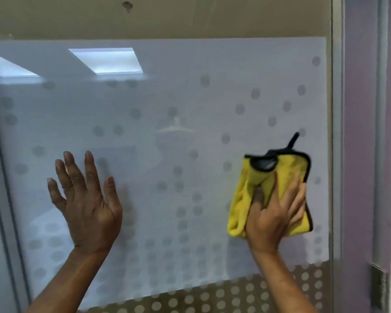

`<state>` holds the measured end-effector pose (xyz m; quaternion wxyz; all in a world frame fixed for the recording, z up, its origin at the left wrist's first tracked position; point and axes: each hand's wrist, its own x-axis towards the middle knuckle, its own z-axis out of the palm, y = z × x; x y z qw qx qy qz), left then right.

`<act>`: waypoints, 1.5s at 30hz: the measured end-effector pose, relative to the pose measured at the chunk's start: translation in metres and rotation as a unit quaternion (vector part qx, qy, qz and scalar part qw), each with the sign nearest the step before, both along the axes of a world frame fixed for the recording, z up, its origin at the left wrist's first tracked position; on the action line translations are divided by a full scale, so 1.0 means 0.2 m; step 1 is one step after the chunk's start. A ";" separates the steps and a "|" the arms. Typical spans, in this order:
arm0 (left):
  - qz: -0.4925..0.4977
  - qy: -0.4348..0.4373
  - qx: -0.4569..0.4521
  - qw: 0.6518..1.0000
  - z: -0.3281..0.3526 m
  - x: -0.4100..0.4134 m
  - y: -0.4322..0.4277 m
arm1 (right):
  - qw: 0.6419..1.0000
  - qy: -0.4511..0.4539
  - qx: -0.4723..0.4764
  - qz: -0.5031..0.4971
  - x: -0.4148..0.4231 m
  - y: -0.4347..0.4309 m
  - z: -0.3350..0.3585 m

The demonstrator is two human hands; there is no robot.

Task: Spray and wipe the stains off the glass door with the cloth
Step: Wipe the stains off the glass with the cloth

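Pressing the yellow cloth (269,195) flat with my right hand (273,220) near the glass door (167,154)'s right edge; my left hand (86,204) spread empty, seemingly on glass.

Single head-worn wide-angle view, facing straight at the frosted glass door (167,154) from close range. Both forearms enter from the bottom edge. The door frame (359,132) bounds the right side. No second view supplied.

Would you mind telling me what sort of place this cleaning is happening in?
Probably an office or similar commercial interior. The glass door carries a frosted film with a dot pattern, rectangular ceiling light panels show in it, and a metal door frame runs down the right side.
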<state>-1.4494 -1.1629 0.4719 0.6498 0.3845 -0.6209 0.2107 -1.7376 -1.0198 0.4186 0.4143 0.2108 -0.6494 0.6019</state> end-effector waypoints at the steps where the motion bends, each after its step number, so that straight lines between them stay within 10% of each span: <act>1: 0.003 0.000 0.003 1.000 0.00 0.00 0.00 | 1.000 -0.011 -0.011 -0.004 -0.03 -0.01 0.09; 17: -0.021 -0.017 -0.005 1.000 0.01 0.03 0.01 | 0.976 0.213 0.051 0.017 0.62 -0.30 1.00; 28: -0.045 -0.009 -0.032 0.998 0.01 0.04 0.01 | 0.900 0.377 0.200 0.089 0.87 -0.37 0.64; 45: -0.100 0.006 -0.050 0.994 -0.04 0.04 0.01 | 0.905 0.332 0.260 0.061 0.76 -0.25 -0.12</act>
